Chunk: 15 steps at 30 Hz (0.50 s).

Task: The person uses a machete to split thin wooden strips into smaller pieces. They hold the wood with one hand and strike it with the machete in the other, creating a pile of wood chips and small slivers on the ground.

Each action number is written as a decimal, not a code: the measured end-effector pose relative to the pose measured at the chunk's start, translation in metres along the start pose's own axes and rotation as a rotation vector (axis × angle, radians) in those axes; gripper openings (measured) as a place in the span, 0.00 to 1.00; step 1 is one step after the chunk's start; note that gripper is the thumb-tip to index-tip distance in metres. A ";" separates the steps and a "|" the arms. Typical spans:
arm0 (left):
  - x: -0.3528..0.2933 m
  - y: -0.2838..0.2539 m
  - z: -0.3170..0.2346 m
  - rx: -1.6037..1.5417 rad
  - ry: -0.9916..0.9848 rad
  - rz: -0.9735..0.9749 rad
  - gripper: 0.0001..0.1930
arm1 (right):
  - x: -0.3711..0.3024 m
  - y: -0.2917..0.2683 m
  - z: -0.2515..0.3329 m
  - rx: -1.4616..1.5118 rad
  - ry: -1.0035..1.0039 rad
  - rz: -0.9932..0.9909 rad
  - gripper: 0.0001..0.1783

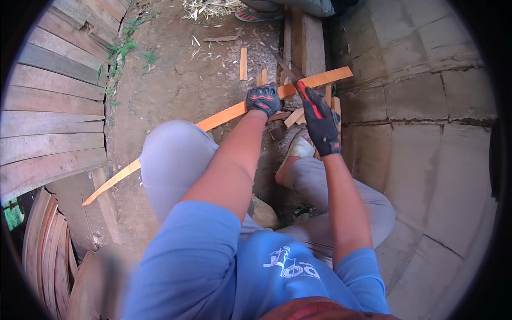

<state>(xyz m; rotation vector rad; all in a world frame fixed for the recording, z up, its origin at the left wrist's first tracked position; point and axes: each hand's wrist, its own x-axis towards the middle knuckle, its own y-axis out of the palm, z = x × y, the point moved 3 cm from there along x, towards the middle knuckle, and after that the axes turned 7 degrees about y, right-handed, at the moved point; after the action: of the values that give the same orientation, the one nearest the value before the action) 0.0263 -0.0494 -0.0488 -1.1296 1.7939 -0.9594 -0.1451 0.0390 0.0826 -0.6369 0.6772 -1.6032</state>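
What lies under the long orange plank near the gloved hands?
Short wood offcuts and bare dirt ground show beneath the orange plank. The left hand covers whatever supports it there.

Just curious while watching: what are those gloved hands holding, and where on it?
The left hand grips a long orange wooden slat near its middle. The right hand holds a red-handled tool by its handle.

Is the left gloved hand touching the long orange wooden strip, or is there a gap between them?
Touching. The head view shows the left hand closed over the long orange wooden strip, which passes under its fingers with no gap visible.
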 end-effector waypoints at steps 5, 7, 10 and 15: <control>0.009 -0.016 0.000 -0.052 0.023 0.103 0.36 | -0.090 -0.076 0.021 -0.175 0.117 0.041 0.21; 0.009 -0.019 0.004 -0.034 -0.006 0.149 0.37 | -0.122 -0.116 0.040 -0.188 0.133 0.102 0.21; 0.014 -0.016 0.007 -0.057 -0.006 0.144 0.38 | -0.157 -0.166 0.064 -0.123 0.329 0.101 0.20; 0.012 -0.017 0.003 -0.032 0.035 0.118 0.37 | -0.150 -0.174 0.092 -0.096 0.377 0.101 0.20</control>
<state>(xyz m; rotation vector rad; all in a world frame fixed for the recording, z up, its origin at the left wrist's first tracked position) 0.0315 -0.0661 -0.0374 -1.0203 1.8884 -0.8889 -0.1753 0.1999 0.2690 -0.3633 1.0521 -1.6180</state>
